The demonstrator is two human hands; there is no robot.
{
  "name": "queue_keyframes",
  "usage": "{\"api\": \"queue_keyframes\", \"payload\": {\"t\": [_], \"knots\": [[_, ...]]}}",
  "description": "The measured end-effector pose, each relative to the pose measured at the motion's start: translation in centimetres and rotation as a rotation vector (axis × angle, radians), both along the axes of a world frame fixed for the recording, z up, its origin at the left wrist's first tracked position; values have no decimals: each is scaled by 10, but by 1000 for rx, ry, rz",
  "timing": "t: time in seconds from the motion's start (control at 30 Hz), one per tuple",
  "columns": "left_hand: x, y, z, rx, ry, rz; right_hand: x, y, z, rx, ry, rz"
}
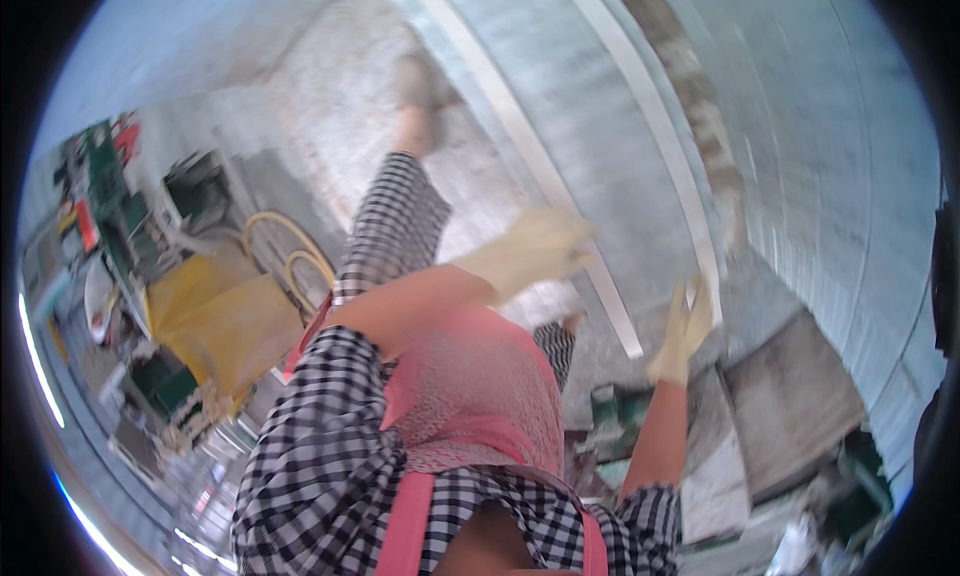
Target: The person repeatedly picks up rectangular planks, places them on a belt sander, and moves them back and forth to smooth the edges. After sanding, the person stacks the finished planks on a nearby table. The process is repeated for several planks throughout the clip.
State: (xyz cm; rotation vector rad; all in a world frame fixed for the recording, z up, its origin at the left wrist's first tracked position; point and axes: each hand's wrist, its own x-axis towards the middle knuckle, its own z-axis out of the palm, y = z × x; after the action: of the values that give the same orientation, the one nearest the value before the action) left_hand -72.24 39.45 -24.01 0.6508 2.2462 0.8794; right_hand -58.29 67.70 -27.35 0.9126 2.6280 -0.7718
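My left hand (535, 248), in a pale cream glove, reaches across in front of my body and is smeared by motion. It is nearest to a long white strip (520, 141) on a grey-blue surface; whether it touches the strip cannot be made out. My right hand (685, 328), gloved alike, has its fingers stretched up and apart beside the lower end of a second long white strip (650, 106). Its fingertips overlap the edge of that strip, and contact is unclear. Both strips run slantwise, roughly side by side.
A pale wall (850, 126) rises at the right. Brown and grey boards (795, 401) lean at the lower right. On the left are a yellow sheet (215, 316), a coiled yellow hose (285, 221) and dark green containers (160, 386). I wear a pink apron (480, 386).
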Motion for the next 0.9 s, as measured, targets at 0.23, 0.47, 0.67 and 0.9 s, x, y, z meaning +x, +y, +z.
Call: {"api": "queue_keyframes", "payload": {"t": [0.23, 0.47, 0.67, 0.9], "knots": [[-9, 3, 3, 9, -1, 62, 118, -14, -41, -181, -252, -161], [-8, 7, 5, -11, -28, 39, 143, 9, -68, -510, -384, 39], [-10, 8, 9, -1, -57, 45, 147, 6, -91, -414, -367, 202], [-22, 11, 14, -143, -214, -79, 158, -12, -100, -271, -289, 249]]}}
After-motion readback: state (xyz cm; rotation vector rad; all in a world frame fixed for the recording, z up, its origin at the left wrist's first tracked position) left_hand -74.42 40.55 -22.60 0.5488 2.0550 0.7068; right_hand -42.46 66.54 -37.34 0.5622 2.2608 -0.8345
